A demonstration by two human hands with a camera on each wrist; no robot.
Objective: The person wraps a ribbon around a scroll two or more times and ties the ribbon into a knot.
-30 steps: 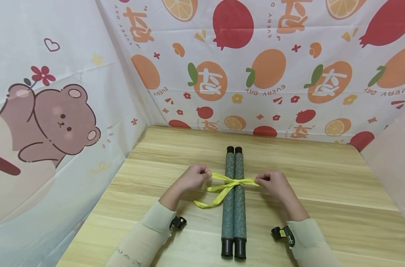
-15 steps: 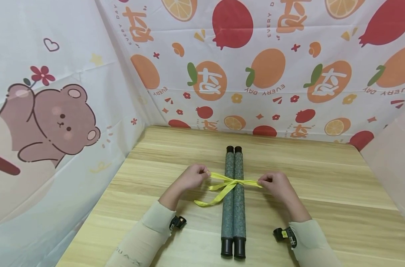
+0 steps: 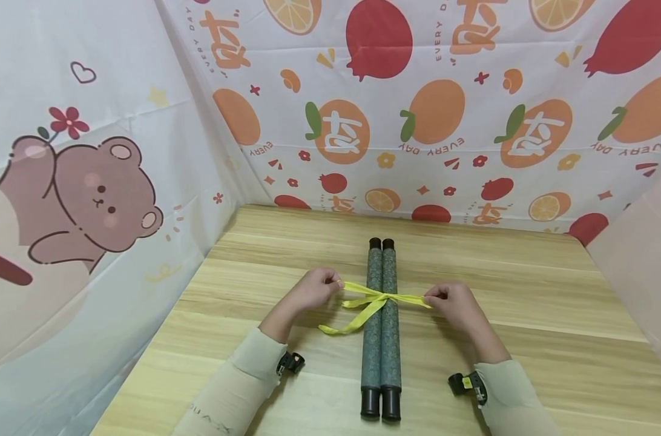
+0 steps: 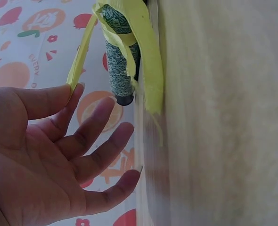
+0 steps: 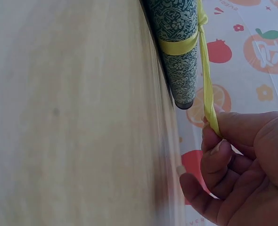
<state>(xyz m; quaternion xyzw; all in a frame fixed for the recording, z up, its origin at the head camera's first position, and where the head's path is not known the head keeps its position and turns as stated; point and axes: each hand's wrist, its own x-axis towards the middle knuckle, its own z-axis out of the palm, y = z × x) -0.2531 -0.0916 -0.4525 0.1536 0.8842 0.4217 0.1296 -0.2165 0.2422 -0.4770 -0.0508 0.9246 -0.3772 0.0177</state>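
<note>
Two green patterned scroll rolls point(image 3: 373, 345) with dark end knobs lie side by side on the table. Around their middle runs a yellow ribbon point(image 3: 371, 310), knotted on top, with two loose tails to the left. My left hand point(image 3: 315, 289) pinches one ribbon end between thumb and index finger, its other fingers spread in the left wrist view. On the opposite side my right hand point(image 3: 457, 304) pinches another part of the ribbon point(image 5: 206, 77) with thumb and curled fingers. Both held parts stretch nearly straight from the knot.
The wooden table point(image 3: 499, 284) reaches back to a fruit-printed cloth point(image 3: 445, 54). At the left hangs a white cloth with a printed bear point(image 3: 107, 194). Small black cameras sit on the left wrist point(image 3: 291, 363) and right wrist point(image 3: 463, 384).
My right hand has moved slightly right and toward me, drawing its ribbon part longer. The loose tails at the left have shortened a little toward the knot. My left hand stays almost in place.
</note>
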